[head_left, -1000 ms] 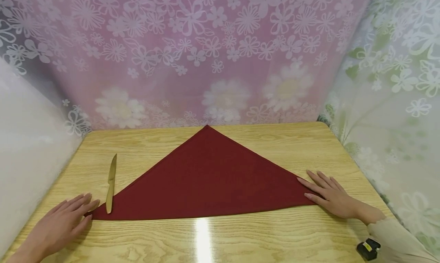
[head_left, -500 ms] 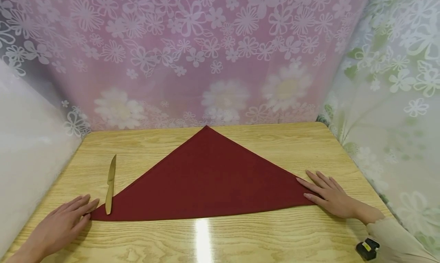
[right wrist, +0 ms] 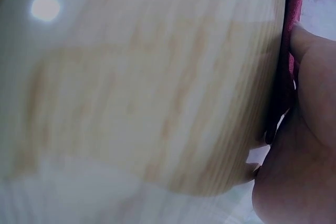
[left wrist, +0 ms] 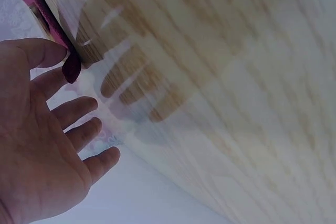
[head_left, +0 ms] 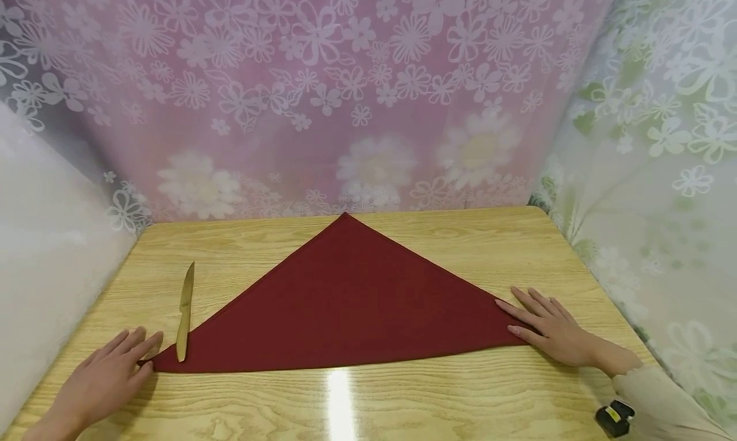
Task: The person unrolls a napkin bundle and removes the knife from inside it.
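Observation:
A dark red cloth napkin (head_left: 351,300) lies flat on the table as a wide triangle, its peak toward the far edge. My left hand (head_left: 106,377) rests at its left corner, fingers mostly straight, the corner lying between thumb and index finger. In the left wrist view the thumb (left wrist: 44,52) touches that corner's tip (left wrist: 72,71). My right hand (head_left: 555,329) lies spread over the right corner, which it hides. A gold table knife (head_left: 185,313) lies near the left corner, its handle end on the cloth, blade pointing away.
The wood-grain table (head_left: 259,406) is glossy and carries a bright light reflection. A small black object with a yellow mark (head_left: 615,418) sits by the right sleeve (head_left: 656,396). Flowered curtains (head_left: 345,108) hang behind the table and at both sides.
My left thumb and fingers have shifted slightly at the napkin's corner. The right hand, napkin and knife keep their places.

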{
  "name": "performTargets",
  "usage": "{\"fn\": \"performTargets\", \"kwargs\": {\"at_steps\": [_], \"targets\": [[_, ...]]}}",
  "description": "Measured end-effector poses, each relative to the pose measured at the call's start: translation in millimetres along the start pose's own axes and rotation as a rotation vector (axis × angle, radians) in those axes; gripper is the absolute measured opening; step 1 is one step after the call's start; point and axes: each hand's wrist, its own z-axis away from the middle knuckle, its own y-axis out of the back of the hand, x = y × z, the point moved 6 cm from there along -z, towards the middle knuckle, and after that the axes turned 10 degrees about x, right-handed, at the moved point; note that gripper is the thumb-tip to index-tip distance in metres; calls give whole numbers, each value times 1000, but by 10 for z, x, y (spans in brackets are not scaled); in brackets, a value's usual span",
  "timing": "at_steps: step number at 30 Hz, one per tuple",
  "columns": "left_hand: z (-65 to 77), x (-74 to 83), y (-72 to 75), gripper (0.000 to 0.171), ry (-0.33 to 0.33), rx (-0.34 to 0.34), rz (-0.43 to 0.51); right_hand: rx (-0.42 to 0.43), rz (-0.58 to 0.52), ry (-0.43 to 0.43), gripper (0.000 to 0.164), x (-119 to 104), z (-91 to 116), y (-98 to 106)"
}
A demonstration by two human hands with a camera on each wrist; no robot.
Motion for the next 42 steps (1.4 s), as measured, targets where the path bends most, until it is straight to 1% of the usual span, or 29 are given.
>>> {"fn": "performTargets", "kwargs": {"at_steps": [5,13,15,20,22,27,32,33,39,42], "targets": [[16,4,-14,47,-1,7,-12,2,4,1,51,-8,-2,6],[9,28,10,45,-19,26,-14,6,7,7,50,-12,1,3],[8,39,22,44,-37,51,-26,10,9,11,50,-12,-2,3],[6,77,60,43,-80,147,-52,23,21,27,50,-19,-10,14],[3,87,66,43,-77,159,-49,29,22,33,50,-26,-10,20],[-22,108,82,46,-38,140,-45,31,32,38,49,-42,-6,26],[-75,169,152,44,-2,198,-46,24,27,32,49,-54,-6,31],[-87,189,166,44,8,209,-38,22,24,32,49,-57,-7,33],[-170,325,214,46,113,219,62,21,21,42,49,-56,-4,46],[-208,388,244,45,143,245,87,24,28,52,49,-42,5,46]]}}
